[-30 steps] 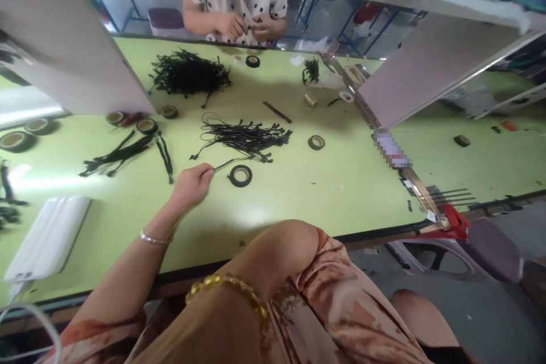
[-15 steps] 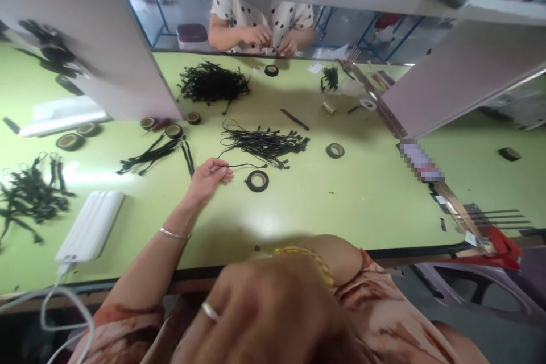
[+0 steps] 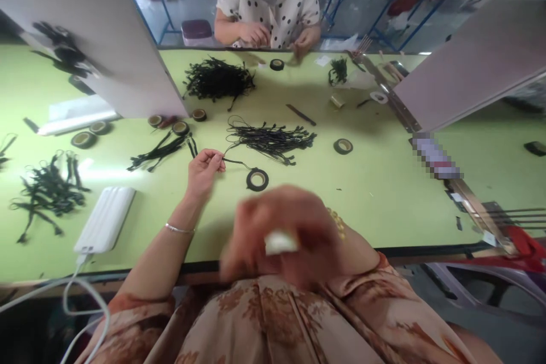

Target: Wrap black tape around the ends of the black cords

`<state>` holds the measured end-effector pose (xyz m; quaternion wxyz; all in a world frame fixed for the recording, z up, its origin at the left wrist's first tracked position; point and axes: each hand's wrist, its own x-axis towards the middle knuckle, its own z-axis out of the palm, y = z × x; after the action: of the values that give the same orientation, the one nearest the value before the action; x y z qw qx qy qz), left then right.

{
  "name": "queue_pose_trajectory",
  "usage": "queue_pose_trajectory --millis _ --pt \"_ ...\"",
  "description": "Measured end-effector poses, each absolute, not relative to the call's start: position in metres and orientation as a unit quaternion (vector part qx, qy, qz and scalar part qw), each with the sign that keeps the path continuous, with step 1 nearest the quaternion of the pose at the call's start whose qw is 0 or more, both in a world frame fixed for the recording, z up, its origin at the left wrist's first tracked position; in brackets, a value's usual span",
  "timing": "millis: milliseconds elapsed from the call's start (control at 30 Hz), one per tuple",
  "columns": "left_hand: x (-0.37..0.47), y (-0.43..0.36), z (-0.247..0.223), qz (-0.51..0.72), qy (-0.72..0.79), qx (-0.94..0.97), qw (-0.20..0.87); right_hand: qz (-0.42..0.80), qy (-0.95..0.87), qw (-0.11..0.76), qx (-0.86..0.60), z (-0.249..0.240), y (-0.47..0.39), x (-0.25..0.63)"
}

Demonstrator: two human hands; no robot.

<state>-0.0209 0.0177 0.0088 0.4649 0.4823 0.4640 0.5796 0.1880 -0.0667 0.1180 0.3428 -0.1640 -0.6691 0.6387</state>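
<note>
Your left hand [image 3: 206, 170] pinches a thin black cable [image 3: 234, 161], its far end beside the black tape roll [image 3: 249, 181], right of the grip. Your blurred right hand [image 3: 284, 233], grip indeterminable, has swung nearer the roll; only the left secures the cable.

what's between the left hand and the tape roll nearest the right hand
In the head view, a thin black cable runs from the left hand toward the tape roll over green tabletop; whether cable and roll touch isn't clear.
</note>
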Motion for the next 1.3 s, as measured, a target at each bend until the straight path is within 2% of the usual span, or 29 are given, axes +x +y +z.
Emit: queue_pose_trajectory --millis 100,167,267,333,433,533,667,833,967,1067,1167,1300 --pt "-0.026 0.017 0.012 0.597 0.439 0.492 0.457 0.493 -0.724 0.367 -0.312 0.1 -0.024 0.177" --pt "-0.027 0.015 0.013 0.595 0.423 0.505 0.461 0.344 -0.776 0.326 -0.418 0.08 -0.002 0.168" --pt "-0.024 0.01 0.014 0.567 0.411 0.529 0.479 0.285 -0.819 0.262 -0.424 0.052 0.011 0.158" --pt "-0.02 0.007 0.016 0.559 0.402 0.533 0.492 0.301 -0.812 0.285 -0.411 0.041 0.013 0.155" --pt "-0.014 0.005 0.018 0.568 0.399 0.511 0.507 0.403 -0.72 0.395 -0.404 0.034 0.018 0.156" --pt "-0.011 0.006 0.015 0.505 0.436 0.491 0.56 0.501 -0.605 0.469 -0.404 0.028 0.027 0.16" --pt "-0.01 0.007 0.008 0.398 0.444 0.504 0.625 0.515 -0.547 0.509 -0.419 0.015 0.037 0.162" --pt "-0.011 0.008 0.004 0.379 0.472 0.537 0.588 0.53 -0.514 0.507 -0.445 0.005 0.038 0.163" --pt "-0.014 0.013 0.004 0.444 0.515 0.459 0.572 0.457 -0.612 0.444 -0.468 0.012 0.028 0.173" --pt "-0.017 0.016 0.002 0.471 0.527 0.405 0.581 0.332 -0.803 0.27 -0.416 0.021 0.015 0.184" --pt "-0.019 0.018 -0.002 0.478 0.519 0.37 0.605 0.224 -0.895 0.125 -0.364 0.026 0.005 0.19" --pt "-0.019 0.019 -0.006 0.482 0.502 0.342 0.631 0.171 -0.904 0.101 -0.38 0.018 0.002 0.187"
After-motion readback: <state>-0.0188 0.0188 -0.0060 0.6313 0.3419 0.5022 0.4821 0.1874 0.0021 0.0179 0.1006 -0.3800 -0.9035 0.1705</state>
